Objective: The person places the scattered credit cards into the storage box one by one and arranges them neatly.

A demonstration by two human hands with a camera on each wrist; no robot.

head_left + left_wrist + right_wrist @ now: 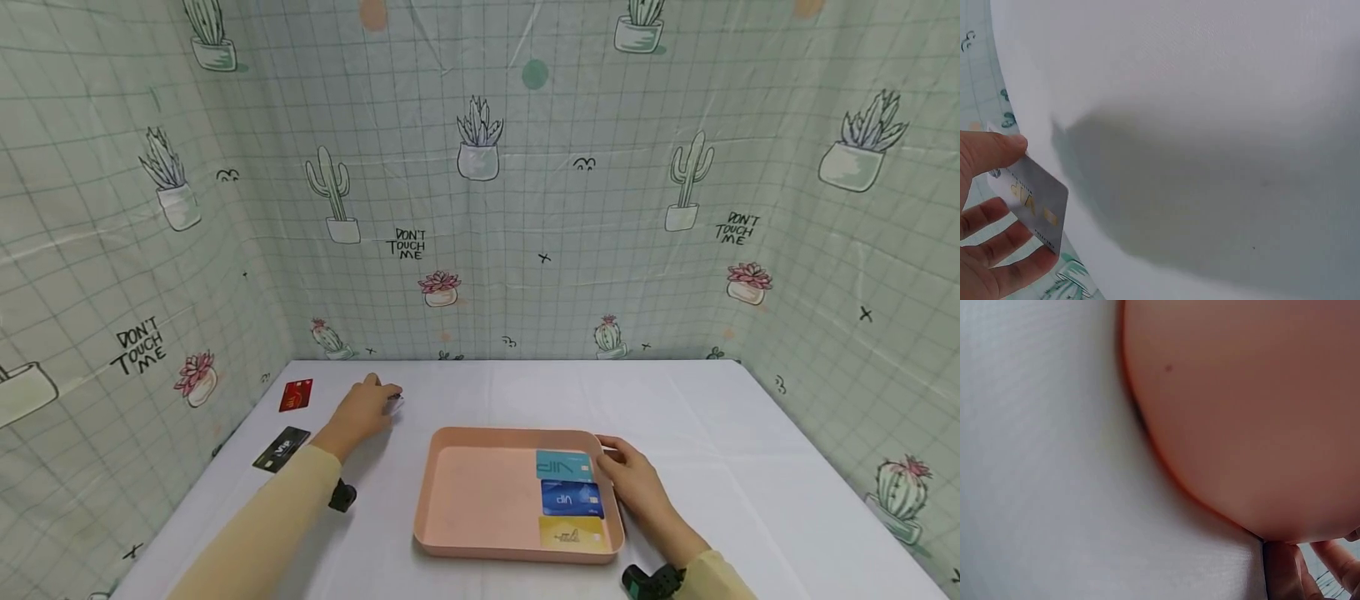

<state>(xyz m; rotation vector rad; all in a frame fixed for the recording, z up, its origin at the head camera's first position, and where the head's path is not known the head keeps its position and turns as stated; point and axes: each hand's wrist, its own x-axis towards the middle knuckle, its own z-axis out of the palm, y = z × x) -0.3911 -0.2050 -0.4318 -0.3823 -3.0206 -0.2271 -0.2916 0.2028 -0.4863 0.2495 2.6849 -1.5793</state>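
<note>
Near the far left of the table, my left hand pinches a silver-grey VIP card between thumb and fingers. In the left wrist view the card stands tilted, with gold lettering and a chip showing. My right hand grips the right rim of a pink tray, close to its far corner. Along the tray's right side lie a teal VIP card, a blue VIP card and a yellow card, in a column. The tray's outer wall fills much of the right wrist view.
A red card and a black VIP card lie on the white table at the left, beside my left forearm. Cloth walls printed with cacti rise at the back and both sides.
</note>
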